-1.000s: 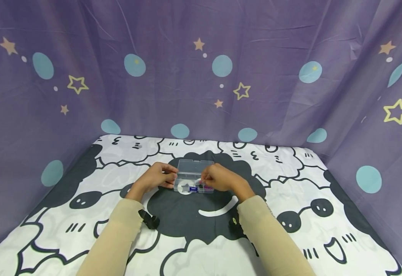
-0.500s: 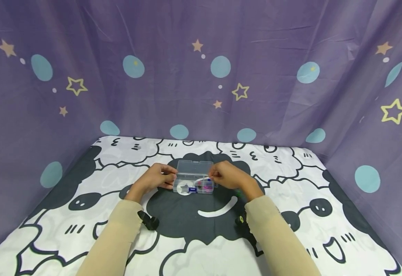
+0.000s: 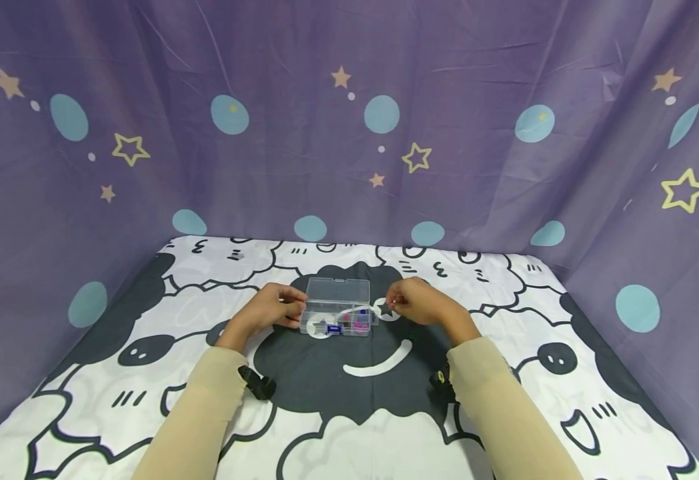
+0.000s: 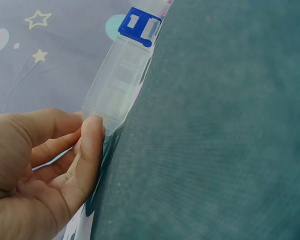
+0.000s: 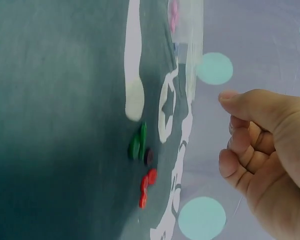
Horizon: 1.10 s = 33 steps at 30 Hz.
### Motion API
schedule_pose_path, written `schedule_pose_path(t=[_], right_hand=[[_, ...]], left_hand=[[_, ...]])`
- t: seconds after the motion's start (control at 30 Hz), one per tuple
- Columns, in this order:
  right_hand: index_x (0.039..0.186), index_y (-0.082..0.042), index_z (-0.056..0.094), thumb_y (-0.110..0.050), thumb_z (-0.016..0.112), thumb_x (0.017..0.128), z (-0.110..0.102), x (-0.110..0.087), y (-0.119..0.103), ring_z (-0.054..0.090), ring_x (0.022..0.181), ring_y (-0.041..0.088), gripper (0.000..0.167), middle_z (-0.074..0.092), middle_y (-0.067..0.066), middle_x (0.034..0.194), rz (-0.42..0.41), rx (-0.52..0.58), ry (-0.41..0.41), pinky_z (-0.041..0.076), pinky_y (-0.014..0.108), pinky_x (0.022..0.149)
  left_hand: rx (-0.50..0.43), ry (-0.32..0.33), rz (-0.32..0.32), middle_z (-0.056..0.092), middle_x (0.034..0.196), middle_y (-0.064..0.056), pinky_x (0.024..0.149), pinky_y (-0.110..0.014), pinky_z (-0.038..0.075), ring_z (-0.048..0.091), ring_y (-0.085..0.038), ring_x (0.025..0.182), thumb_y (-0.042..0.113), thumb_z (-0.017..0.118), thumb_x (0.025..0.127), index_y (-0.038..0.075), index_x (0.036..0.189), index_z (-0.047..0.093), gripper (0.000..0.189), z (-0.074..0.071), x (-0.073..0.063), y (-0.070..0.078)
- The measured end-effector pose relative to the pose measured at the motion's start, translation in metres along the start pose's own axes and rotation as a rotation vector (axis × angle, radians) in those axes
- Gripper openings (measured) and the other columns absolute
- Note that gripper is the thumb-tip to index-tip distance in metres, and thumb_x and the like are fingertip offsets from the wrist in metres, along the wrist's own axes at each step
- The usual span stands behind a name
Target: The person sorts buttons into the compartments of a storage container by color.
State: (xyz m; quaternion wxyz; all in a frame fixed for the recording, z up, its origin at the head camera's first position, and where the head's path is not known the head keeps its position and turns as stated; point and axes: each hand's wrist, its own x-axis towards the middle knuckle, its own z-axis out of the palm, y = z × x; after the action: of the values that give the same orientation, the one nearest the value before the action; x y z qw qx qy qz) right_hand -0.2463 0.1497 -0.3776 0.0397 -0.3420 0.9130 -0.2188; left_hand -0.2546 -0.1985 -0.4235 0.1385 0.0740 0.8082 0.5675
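Note:
A small clear plastic compartment box [image 3: 314, 312] stands on the dark patch of the cloth, its lid [image 3: 339, 291] raised at the back. Blue clasp [image 4: 140, 27] marks the front wall. Pink pieces [image 3: 359, 327] and a few red and blue bits lie in its right compartments. My left hand [image 3: 269, 311] grips the left end of the box between thumb and fingers. To the right of the box hovers my right hand [image 3: 421, 302], fingers loosely bent, with a gap between thumb and fingers; nothing shows in it in the right wrist view [image 5: 270, 145].
Loose green pieces [image 5: 136, 145], a dark piece [image 5: 149, 157] and red pieces [image 5: 144, 192] lie on the cloth near the right hand. The cloth [image 3: 379, 437] has a black and white cartoon print. A purple curtain [image 3: 277, 187] hangs around the back and sides.
My right hand has come out from over the box's right compartments and moved right, uncovering the pink pieces. My left hand has stayed at the box's left end.

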Motion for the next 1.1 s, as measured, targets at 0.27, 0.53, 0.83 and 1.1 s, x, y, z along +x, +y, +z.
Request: schedule_pose_path(t=[0.27, 0.53, 0.83, 1.1], right_hand=[[0.098, 0.000, 0.074, 0.001, 0.067, 0.094, -0.004, -0.010, 0.017, 0.062, 0.077, 0.009, 0.008, 0.071, 0.000, 0.088, -0.004, -0.044, -0.015, 0.058, 0.032, 0.074], [0.097, -0.003, 0.075, -0.001, 0.071, 0.094, -0.007, -0.015, 0.027, 0.063, 0.068, 0.007, 0.005, 0.071, -0.003, 0.079, 0.054, -0.039, -0.118, 0.058, 0.030, 0.072], [0.090, -0.008, 0.076, 0.001, 0.077, 0.084, -0.008, -0.019, 0.030, 0.063, 0.076, 0.009, 0.011, 0.071, -0.003, 0.081, 0.135, -0.029, -0.168, 0.057, 0.030, 0.073], [0.088, -0.008, 0.074, 0.001, 0.080, 0.084, -0.003, -0.020, 0.036, 0.062, 0.073, 0.009, 0.011, 0.070, -0.003, 0.078, 0.144, 0.003, -0.172, 0.056, 0.028, 0.069]], left_hand=[[0.001, -0.007, 0.008, 0.062, 0.108, -0.019, 0.072, -0.036, 0.066, 0.071, -0.021, 0.078, -0.001, 0.065, 0.099, -0.008, 0.126, 0.066, 0.028, 0.000, 0.001, -0.003], [0.001, -0.004, 0.011, 0.061, 0.110, -0.020, 0.073, -0.037, 0.066, 0.071, -0.022, 0.079, -0.001, 0.065, 0.099, -0.008, 0.127, 0.065, 0.028, -0.001, 0.000, -0.001], [0.001, 0.000, -0.002, 0.062, 0.109, -0.020, 0.073, -0.037, 0.066, 0.071, -0.022, 0.078, -0.001, 0.064, 0.100, -0.008, 0.127, 0.065, 0.028, 0.000, -0.001, 0.000], [-0.002, -0.001, 0.000, 0.062, 0.111, -0.020, 0.073, -0.036, 0.066, 0.071, -0.021, 0.078, 0.000, 0.065, 0.099, -0.008, 0.127, 0.065, 0.029, 0.000, 0.001, -0.002]])
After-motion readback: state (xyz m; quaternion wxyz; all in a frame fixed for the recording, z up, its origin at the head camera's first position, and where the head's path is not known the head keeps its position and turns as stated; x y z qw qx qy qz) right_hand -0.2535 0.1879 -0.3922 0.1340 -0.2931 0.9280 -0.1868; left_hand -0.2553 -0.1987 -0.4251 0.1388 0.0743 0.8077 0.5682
